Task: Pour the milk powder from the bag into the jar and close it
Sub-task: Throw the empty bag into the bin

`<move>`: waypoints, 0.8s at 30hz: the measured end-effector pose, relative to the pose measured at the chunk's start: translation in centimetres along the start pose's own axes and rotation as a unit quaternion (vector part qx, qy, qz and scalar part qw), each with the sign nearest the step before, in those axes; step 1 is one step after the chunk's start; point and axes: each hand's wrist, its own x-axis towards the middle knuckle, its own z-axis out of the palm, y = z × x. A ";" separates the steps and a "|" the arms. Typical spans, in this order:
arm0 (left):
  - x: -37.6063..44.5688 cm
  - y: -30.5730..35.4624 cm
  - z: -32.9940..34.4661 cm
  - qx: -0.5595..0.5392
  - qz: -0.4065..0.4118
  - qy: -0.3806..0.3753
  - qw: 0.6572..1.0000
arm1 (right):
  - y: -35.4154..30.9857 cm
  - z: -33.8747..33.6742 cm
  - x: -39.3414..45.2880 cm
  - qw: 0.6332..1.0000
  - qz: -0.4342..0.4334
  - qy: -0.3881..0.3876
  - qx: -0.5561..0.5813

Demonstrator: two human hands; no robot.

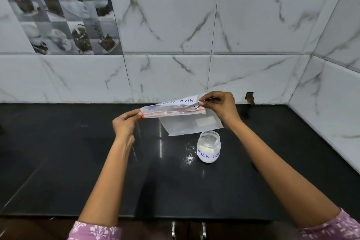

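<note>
A clear zip bag (181, 121) with a red seal strip and a white "MILK POWDER" label hangs flat above the black counter. My left hand (126, 122) pinches its left end at the zip. My right hand (218, 106) pinches the right end near the label. Just below the bag's lower right corner stands a small glass jar (209, 147), lidless, labelled "MILK POW", with white powder inside. No lid is visible.
Spilled white powder (189, 155) dots the black counter (78, 161) just left of the jar. Marble-look tiled walls (194, 25) close off the back and the right side. Cabinet handles (188, 230) show under the counter's front edge.
</note>
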 end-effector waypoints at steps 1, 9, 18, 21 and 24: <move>-0.3 0.4 -0.3 0.005 0.008 -0.007 1.000 | -0.2 -0.1 -0.4 1.000 0.015 0.004 0.011; -4.5 3.3 -3.8 0.064 0.087 -0.066 0.992 | -3.3 -0.7 -5.2 0.996 0.078 0.032 0.001; -13.5 4.6 -11.0 0.161 0.213 -0.107 0.958 | -6.7 -0.7 -14.8 0.992 0.112 0.039 0.042; -16.2 4.0 -14.1 0.176 0.194 -0.100 0.960 | -7.5 -0.1 -18.1 0.986 0.147 0.014 0.077; -18.8 3.2 -17.2 0.191 0.160 -0.080 0.965 | -8.1 1.0 -21.0 0.974 0.200 -0.013 0.105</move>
